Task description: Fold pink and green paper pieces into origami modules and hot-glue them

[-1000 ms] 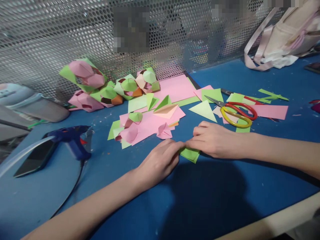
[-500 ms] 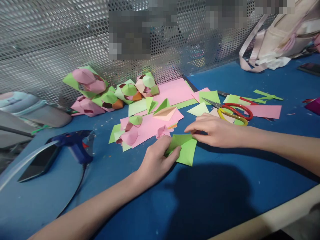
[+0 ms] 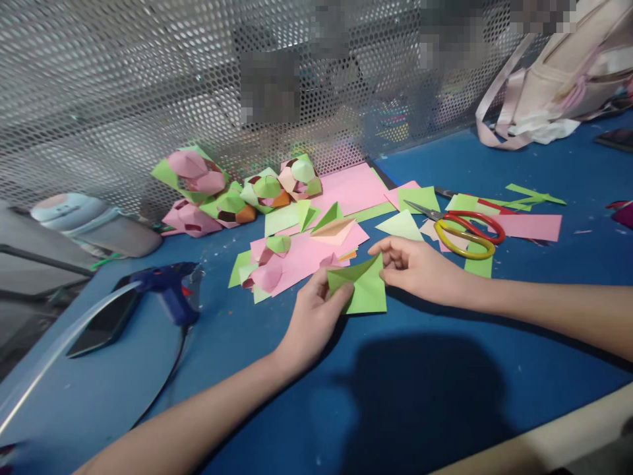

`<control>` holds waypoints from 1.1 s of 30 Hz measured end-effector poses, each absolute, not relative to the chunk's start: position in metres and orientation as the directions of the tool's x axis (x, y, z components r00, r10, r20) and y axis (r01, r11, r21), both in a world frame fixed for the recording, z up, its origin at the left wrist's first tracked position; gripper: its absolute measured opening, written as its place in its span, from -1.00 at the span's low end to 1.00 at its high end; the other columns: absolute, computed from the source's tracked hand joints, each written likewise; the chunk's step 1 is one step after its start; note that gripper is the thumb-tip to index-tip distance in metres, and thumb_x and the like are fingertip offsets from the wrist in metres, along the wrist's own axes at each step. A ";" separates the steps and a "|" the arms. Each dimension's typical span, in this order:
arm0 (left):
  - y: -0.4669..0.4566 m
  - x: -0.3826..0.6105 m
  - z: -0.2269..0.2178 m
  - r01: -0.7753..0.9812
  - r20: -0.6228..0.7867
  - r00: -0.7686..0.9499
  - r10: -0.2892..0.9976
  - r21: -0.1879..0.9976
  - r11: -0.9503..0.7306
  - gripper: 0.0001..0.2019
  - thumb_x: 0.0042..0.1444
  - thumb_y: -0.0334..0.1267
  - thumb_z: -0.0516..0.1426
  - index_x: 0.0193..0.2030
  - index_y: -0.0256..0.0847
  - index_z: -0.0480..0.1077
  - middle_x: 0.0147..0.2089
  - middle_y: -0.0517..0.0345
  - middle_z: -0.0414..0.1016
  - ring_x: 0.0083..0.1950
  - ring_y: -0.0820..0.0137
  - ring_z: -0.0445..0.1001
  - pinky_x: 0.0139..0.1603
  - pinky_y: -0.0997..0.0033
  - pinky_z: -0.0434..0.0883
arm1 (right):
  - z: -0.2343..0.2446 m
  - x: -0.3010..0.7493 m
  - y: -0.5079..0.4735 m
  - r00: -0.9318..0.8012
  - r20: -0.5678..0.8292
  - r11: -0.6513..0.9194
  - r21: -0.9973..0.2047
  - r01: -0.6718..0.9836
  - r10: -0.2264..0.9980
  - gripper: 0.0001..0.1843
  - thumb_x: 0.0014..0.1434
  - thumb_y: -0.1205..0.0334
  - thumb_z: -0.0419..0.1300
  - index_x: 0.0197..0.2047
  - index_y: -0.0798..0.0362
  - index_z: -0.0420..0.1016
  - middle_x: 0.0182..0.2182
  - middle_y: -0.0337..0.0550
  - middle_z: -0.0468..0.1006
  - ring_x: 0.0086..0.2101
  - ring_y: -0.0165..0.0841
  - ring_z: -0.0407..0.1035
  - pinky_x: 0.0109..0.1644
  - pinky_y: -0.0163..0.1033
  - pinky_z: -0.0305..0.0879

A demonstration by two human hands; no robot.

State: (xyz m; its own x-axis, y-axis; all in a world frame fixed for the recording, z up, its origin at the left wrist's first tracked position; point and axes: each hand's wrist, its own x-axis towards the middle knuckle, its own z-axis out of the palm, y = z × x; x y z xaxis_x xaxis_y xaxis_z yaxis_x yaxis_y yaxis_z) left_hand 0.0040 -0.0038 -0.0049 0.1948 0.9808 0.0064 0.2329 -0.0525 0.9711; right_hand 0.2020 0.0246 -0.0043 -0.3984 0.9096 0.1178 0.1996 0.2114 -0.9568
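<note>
A creased square of green paper point(image 3: 366, 295) is between my two hands, its top edge bowed. My left hand point(image 3: 316, 307) grips its left side, thumb on the front and fingers behind. At the upper right corner, my right hand point(image 3: 413, 267) pinches the paper between thumb and forefinger. Behind my left hand lie pink paper sheets point(image 3: 301, 267) bearing small folded pieces. Scissors point(image 3: 469, 231) with one red and one yellow handle loop rest on paper scraps beyond my right hand.
Several folded paper shapes point(image 3: 267, 190) line the perforated metal screen point(image 3: 148, 86). At left are a blue glue gun point(image 3: 168, 293) with a cord, a dark phone point(image 3: 106, 323) and a cup-like container point(image 3: 109, 227). A pale bag point(image 3: 548, 92) stands at the back right.
The green paper's upper right corner has been raised, and my right hand now holds it there. My left hand keeps its grip. The whole view has shifted slightly.
</note>
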 end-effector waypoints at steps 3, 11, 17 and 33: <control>-0.001 0.004 -0.006 0.139 -0.055 0.234 0.971 0.990 0.022 -0.74 0.17 -0.25 0.07 0.00 -0.22 0.29 -0.06 0.08 0.45 -0.03 0.34 0.44 0.00 0.32 0.40 | -0.004 0.202 0.024 -0.398 0.106 0.196 -0.961 0.193 0.911 -0.69 0.06 0.38 0.14 -0.07 0.09 0.35 -0.46 -0.33 0.33 -0.44 -0.48 0.29 -0.35 -0.34 0.25; -0.002 0.005 -0.005 0.196 -0.068 0.272 0.960 0.980 0.014 -0.78 0.16 -0.28 0.07 -0.05 -0.22 0.30 -0.18 0.15 0.47 -0.17 0.39 0.45 -0.15 0.40 0.41 | 0.001 0.200 0.020 -0.401 0.068 0.150 -0.973 0.177 0.914 -0.78 0.15 0.27 0.13 -0.10 0.09 0.34 -0.48 -0.31 0.39 -0.46 -0.44 0.37 -0.34 -0.29 0.30; -0.003 0.005 -0.005 0.286 -0.035 0.250 0.968 0.957 -0.040 -0.84 0.15 -0.32 0.06 -0.12 -0.21 0.33 -0.24 0.19 0.43 -0.23 0.42 0.39 -0.22 0.45 0.35 | 0.000 0.199 0.018 -0.391 0.092 0.170 -0.970 0.171 0.916 -0.77 0.13 0.32 0.12 -0.10 0.06 0.33 -0.50 -0.34 0.36 -0.48 -0.47 0.31 -0.40 -0.33 0.24; -0.008 0.005 -0.004 0.449 0.133 0.328 0.935 0.849 -0.278 -0.78 0.23 -0.30 -0.01 -0.01 -0.19 0.33 -0.10 0.12 0.44 -0.12 0.40 0.39 -0.09 0.43 0.30 | 0.001 0.197 0.007 -0.436 0.286 0.414 -0.879 0.235 0.853 -0.68 0.18 0.39 0.06 0.02 0.02 0.27 -0.36 -0.27 0.39 -0.37 -0.47 0.34 -0.30 -0.35 0.29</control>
